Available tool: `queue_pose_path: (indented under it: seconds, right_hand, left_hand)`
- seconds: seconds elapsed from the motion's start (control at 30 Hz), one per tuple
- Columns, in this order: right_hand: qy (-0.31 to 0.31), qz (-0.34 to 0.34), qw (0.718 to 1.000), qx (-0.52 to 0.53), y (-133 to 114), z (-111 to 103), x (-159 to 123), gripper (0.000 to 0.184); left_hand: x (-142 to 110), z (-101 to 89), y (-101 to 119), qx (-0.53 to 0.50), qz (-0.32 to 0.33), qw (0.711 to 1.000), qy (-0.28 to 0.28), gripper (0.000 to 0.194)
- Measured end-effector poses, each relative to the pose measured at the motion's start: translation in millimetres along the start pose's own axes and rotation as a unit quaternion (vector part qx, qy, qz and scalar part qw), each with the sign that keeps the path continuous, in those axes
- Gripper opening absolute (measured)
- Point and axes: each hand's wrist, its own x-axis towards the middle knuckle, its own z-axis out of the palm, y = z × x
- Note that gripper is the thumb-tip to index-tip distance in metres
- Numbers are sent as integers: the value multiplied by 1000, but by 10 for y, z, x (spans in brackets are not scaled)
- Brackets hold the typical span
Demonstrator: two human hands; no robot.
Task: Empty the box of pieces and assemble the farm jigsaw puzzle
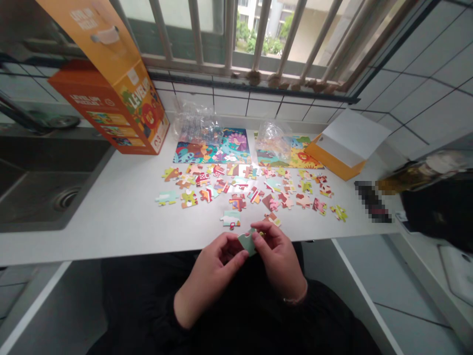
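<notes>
Both my hands meet at the near edge of the white counter (121,217). My left hand (212,268) and my right hand (279,256) pinch the same pale green puzzle piece (248,242) between thumbs and fingers, holding it just off the counter edge. Several loose colourful puzzle pieces (240,190) lie spread on the counter beyond my hands; the nearest one (231,219) is light blue. Behind them lie two finished puzzle pictures, a blue one (214,148) and a yellow-green one (291,154).
An orange puzzle box (114,106) leans at the back left beside a steel sink (48,187). Two crumpled clear bags (271,138) sit on the finished puzzles. An open orange and white box (343,145) stands at the right, and a dark object (439,207) beyond it.
</notes>
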Motion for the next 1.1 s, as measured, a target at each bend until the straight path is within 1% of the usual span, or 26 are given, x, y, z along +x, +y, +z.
queue_pose_path:
  seconds: [0.07, 0.13, 0.2, 0.23, 0.27, 0.3, 0.37, 0.4, 0.43, 0.47, 0.53, 0.63, 0.73, 0.9, 1.03, 1.1]
  right_hand:
    - [-14, -24, 1000, 9, -15, 145, 4, 34]
    - [-37, -39, 998, -18, -21, 198, 69, 31]
    - [-50, -68, 992, -89, -16, 190, 181, 27]
    - [-46, -102, 984, -140, -7, 177, 246, 25]
    - [-36, -150, 969, -195, 8, 164, 313, 22]
    - [-24, -206, 946, -250, 29, 155, 378, 20]
    - [-13, -305, 890, -340, 86, 155, 486, 15]
    - [-20, -337, 865, -372, 119, 164, 524, 14]
    - [-29, -357, 846, -396, 152, 176, 551, 13]
    - [-36, -366, 832, -416, 182, 189, 567, 14]
    - [-45, -368, 817, -442, 226, 208, 578, 16]
    - [-48, -352, 812, -463, 250, 210, 579, 18]
    - [-54, -336, 811, -477, 251, 201, 587, 15]
    - [-51, -326, 810, -486, 247, 207, 599, 9]
    - [-54, -323, 816, -477, 217, 217, 594, 3]
    - [-54, -319, 819, -474, 208, 218, 592, 2]
  left_hand:
    - [46, -66, -13, -44, -26, 998, 37, 39]
    - [113, -227, -9, -42, -30, 996, 72, 43]
    - [192, -432, 18, 13, -28, 995, 91, 45]
    - [237, -535, 36, 63, -26, 993, 97, 43]
    - [286, -630, 50, 125, -19, 987, 101, 38]
    - [339, -715, 57, 188, 5, 977, 104, 33]
    - [456, -845, 42, 281, 63, 952, 101, 26]
    - [516, -889, 19, 310, 87, 941, 99, 26]
    - [574, -921, -13, 332, 108, 932, 98, 26]
    - [626, -942, -50, 349, 125, 924, 97, 26]
    - [710, -959, -124, 375, 157, 909, 92, 24]
    - [771, -955, -197, 400, 186, 895, 73, 23]
    - [769, -945, -212, 410, 197, 889, 56, 24]
    - [629, -959, -173, 408, 236, 878, 85, 26]
    - [456, -1005, -168, 442, 250, 860, 52, 24]
    - [406, -1027, -191, 457, 244, 854, 50, 25]
